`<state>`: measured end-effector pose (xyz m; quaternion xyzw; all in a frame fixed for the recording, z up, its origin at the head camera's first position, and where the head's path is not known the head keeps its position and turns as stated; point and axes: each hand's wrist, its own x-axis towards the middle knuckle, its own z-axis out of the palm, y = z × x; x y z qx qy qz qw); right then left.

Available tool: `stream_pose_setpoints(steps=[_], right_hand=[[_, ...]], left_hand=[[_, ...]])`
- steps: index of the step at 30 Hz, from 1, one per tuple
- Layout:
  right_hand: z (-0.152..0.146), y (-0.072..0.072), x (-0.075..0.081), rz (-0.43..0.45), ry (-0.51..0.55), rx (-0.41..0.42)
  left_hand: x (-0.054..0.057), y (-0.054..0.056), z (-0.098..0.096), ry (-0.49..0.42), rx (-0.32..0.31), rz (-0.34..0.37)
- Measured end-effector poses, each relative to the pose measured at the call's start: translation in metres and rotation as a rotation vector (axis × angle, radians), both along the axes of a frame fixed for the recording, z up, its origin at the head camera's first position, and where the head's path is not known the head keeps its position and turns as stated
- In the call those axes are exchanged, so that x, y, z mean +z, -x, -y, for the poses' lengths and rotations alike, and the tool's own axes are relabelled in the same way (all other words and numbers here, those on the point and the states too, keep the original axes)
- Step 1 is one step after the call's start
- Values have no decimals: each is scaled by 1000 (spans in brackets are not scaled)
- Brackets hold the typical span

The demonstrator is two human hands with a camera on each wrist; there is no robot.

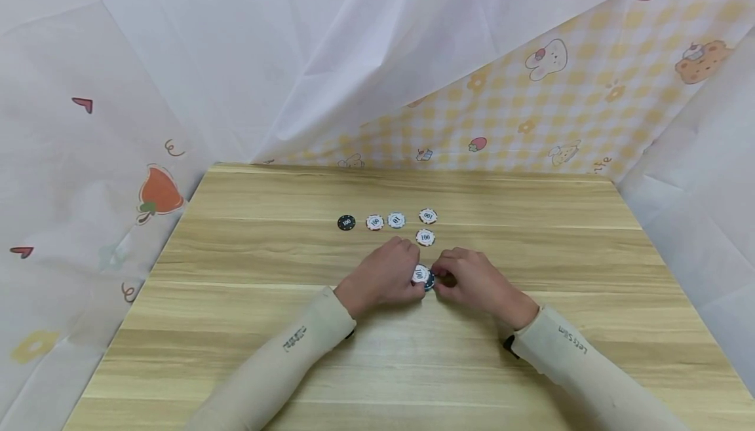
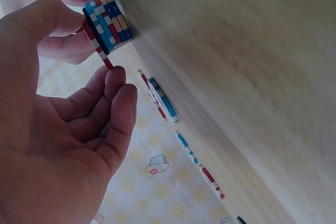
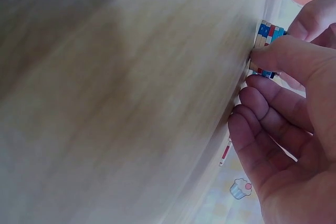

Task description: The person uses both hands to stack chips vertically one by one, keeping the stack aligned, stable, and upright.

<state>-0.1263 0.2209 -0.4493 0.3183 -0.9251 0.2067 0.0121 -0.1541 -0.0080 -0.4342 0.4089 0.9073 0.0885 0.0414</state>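
Near the middle of the table, a short stack of poker chips [image 2: 113, 22] stands between the two hands, its blue, red and cream edges visible in the left wrist view. My left hand [image 1: 383, 275] pinches a red-and-white poker chip [image 2: 97, 44] marked 100. That chip lies over the stack's top, off to the left, leaving part of a black chip [image 1: 430, 281] showing beneath. From the right, my right hand [image 1: 476, 281] holds the stack's side with thumb and fingers; its thumb [image 3: 275, 56] covers part of the stack in the right wrist view.
Beyond the hands lie single chips: a black one [image 1: 346, 223], a red-edged one [image 1: 374, 223], a light-blue-edged one [image 1: 396, 220], and two more white-faced chips [image 1: 428, 215] on the right. A patterned cloth [image 1: 501, 110] hangs behind the wooden table [image 1: 265, 254].
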Motion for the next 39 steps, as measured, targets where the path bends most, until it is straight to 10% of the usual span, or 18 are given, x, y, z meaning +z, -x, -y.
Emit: stream_pose_setpoints(steps=[39], right_hand=[[2,-2,3,2,14,-7]], left_hand=[[-3,0,7,5,18,-48]])
